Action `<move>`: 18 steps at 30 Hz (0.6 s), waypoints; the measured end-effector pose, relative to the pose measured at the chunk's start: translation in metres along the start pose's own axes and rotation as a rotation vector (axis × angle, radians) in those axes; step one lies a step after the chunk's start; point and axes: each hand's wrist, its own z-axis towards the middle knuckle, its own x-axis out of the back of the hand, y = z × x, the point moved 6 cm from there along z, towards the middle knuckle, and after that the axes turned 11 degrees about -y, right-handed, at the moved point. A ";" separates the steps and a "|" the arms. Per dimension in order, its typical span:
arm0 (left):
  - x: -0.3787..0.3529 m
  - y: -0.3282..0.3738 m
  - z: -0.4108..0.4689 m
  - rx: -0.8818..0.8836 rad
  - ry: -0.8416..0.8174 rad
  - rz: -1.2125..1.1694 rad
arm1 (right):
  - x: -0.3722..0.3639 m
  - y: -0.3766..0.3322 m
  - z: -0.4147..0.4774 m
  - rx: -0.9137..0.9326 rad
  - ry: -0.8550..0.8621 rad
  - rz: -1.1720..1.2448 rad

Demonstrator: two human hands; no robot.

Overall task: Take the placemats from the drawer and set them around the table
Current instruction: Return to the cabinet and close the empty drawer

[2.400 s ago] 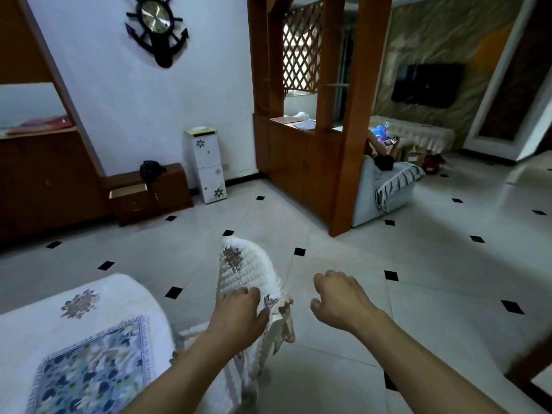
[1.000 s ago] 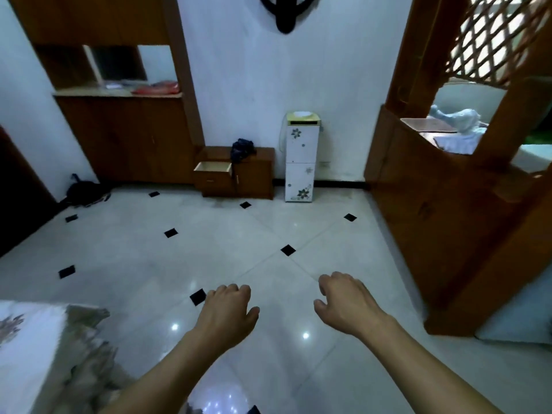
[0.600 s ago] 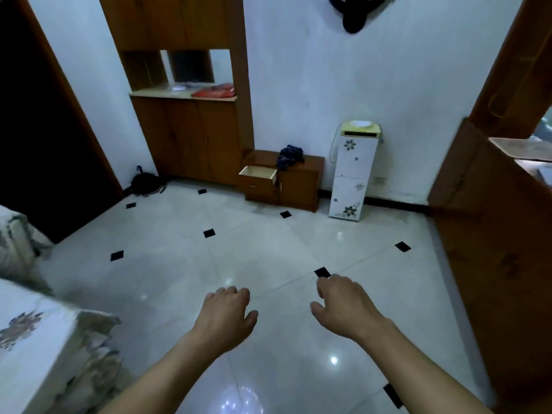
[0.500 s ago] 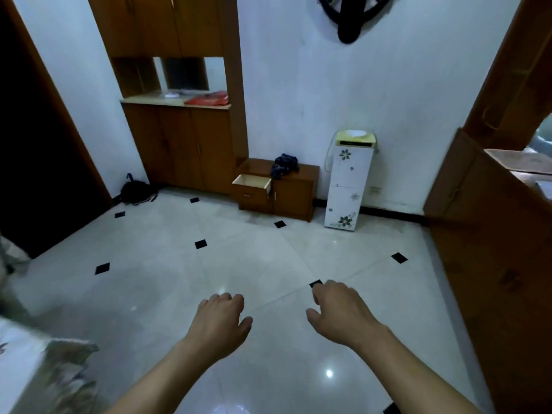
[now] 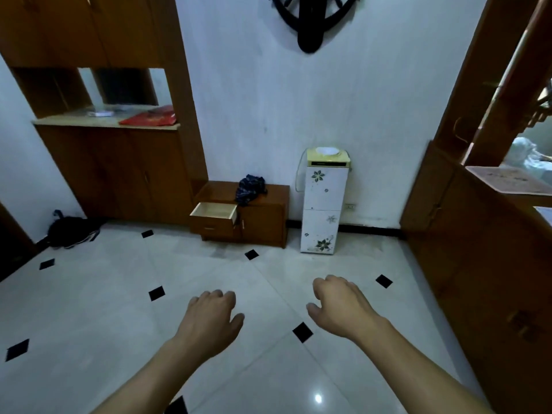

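Note:
A low wooden cabinet (image 5: 263,218) stands against the far wall, its left drawer (image 5: 214,214) pulled out; the part of the drawer's inside that I can see is pale and bare. No placemat and no table are in view. My left hand (image 5: 210,319) and my right hand (image 5: 339,306) hang over the tiled floor well short of the cabinet, both palm down with fingers loosely curled and nothing held.
A dark blue cloth (image 5: 251,189) lies on the cabinet top. A white water dispenser (image 5: 325,201) stands right of it. A tall wooden cupboard (image 5: 113,162) is at the left, a wooden divider (image 5: 478,234) at the right, a black bag (image 5: 70,233) on the floor.
The view has swung left from the white-covered table and chair to the far wall. My left hand let go of the chair cover. The cabinet with the drawer out is now nearer and centred.

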 end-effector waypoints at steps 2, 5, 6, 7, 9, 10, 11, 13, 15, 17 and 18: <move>0.004 -0.008 0.043 0.017 0.006 0.005 | 0.003 0.013 0.050 0.017 0.002 0.015; 0.010 -0.026 0.102 0.079 0.010 0.004 | 0.007 0.025 0.129 0.069 -0.012 0.018; 0.012 -0.034 0.122 0.111 0.011 0.000 | 0.009 0.028 0.157 0.091 -0.010 0.019; 0.014 -0.043 0.142 0.149 0.012 0.000 | 0.012 0.030 0.187 0.121 -0.007 0.017; 0.019 -0.060 0.174 0.214 0.003 0.005 | 0.022 0.029 0.238 0.171 -0.007 0.006; 0.022 -0.069 0.190 0.243 0.002 0.001 | 0.028 0.026 0.265 0.196 -0.013 0.002; 0.026 -0.077 0.204 0.269 -0.001 -0.009 | 0.033 0.023 0.289 0.218 -0.022 0.000; 0.033 -0.096 0.233 0.320 -0.010 -0.024 | 0.041 0.012 0.335 0.272 -0.050 -0.021; 0.039 -0.115 0.260 0.356 0.000 -0.036 | 0.048 0.001 0.374 0.318 -0.057 -0.039; 0.042 -0.138 0.290 0.380 0.015 -0.058 | 0.051 -0.009 0.415 0.348 -0.057 -0.046; 0.042 -0.150 0.305 0.387 0.018 -0.068 | 0.052 -0.015 0.436 0.363 -0.057 -0.052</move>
